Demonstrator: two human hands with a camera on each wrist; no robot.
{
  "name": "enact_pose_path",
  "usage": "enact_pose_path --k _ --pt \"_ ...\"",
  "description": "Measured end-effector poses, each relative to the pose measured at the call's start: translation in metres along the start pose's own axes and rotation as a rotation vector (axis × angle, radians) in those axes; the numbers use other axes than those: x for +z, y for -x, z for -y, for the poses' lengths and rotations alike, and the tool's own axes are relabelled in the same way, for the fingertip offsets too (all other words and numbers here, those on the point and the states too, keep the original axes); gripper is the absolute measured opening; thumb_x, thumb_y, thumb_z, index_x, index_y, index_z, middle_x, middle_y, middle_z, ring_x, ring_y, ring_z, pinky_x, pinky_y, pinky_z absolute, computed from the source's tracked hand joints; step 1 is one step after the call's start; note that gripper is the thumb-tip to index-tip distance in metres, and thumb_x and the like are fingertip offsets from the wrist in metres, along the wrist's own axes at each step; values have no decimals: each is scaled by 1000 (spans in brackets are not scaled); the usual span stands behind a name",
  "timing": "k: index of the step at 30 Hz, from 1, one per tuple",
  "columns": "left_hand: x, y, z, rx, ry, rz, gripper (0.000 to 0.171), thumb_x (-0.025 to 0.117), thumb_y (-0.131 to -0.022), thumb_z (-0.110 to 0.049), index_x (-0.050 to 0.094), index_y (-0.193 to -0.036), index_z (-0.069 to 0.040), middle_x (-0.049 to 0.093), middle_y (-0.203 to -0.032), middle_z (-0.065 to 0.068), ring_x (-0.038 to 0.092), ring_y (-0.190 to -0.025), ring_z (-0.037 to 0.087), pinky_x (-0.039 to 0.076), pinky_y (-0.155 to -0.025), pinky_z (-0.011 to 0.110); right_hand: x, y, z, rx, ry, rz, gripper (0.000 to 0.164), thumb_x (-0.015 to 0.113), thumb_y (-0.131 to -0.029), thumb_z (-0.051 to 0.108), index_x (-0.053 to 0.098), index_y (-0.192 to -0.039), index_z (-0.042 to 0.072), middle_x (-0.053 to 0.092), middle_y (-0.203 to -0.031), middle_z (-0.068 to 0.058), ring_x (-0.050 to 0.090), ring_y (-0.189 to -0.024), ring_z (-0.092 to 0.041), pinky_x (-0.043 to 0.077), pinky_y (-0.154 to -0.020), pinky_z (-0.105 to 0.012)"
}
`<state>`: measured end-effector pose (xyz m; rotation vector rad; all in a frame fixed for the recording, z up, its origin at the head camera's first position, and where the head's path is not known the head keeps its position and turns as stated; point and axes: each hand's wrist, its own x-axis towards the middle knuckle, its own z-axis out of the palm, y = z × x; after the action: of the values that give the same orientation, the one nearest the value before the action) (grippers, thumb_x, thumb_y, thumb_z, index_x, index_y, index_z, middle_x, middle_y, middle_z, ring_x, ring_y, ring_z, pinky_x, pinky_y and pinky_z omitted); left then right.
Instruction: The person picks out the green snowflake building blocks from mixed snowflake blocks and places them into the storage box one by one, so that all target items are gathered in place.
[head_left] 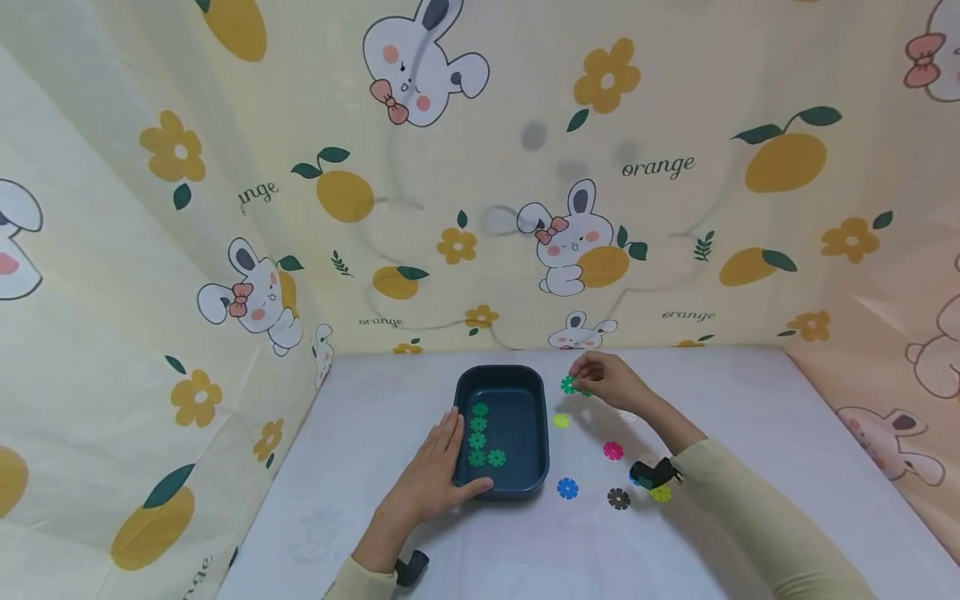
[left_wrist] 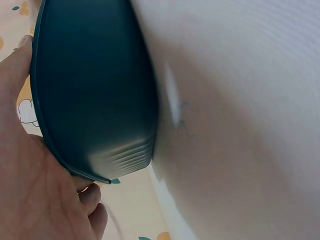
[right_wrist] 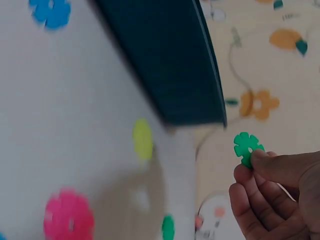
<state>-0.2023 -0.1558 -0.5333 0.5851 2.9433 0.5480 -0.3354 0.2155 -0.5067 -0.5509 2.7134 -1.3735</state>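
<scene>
Counter (head_left: 345, 433) runs wide left of the tray (head_left: 520, 425), cloth (head_left: 675, 225) behind; left hand (head_left: 431, 479) spread against the rim (head_left: 547, 437), right hand (head_left: 613, 383) pinching a green disc (head_left: 567, 384) near the far edge (head_left: 712, 349)!

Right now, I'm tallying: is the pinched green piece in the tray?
No, out: the right hand pinches the green piece beside the tray.

Cream cloth walls (head_left: 495, 154) printed with rabbits (head_left: 573, 237), oranges (head_left: 345, 197), yellow flowers (head_left: 456, 246); pale table (head_left: 337, 450) against back wall.
</scene>
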Motion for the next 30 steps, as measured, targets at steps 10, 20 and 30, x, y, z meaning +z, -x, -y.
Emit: enact_pose_path --k 10,20,30 --pt "0 0 1 -2 1 5 119 61 -95 -78 7 -173 -6 -1 -182 7 0 -168 23 12 -135 46 35 -8 39 -112 -59 133 11 77 -99 3 74 -108 7 71 -97 -4 67 -90 -20 59 -84 -23" --pt "0 1 2 -4 24 8 118 61 -95 -77 7 -173 -7 -2 -182 6 1 -168 24 13 -135 48 69 -20 55 -172 -35 276 9 76 -100 5 74 -107 10 72 -99 0 67 -89 -16 61 -87 -28" --pt "1 1 4 5 19 4 117 58 -95 -79 7 -173 -8 -1 -182 6 1 -168 23 15 -135 48 97 -36 66 -216 67 450 8 77 -97 1 75 -102 6 72 -93 3 64 -83 -9 59 -80 -24"
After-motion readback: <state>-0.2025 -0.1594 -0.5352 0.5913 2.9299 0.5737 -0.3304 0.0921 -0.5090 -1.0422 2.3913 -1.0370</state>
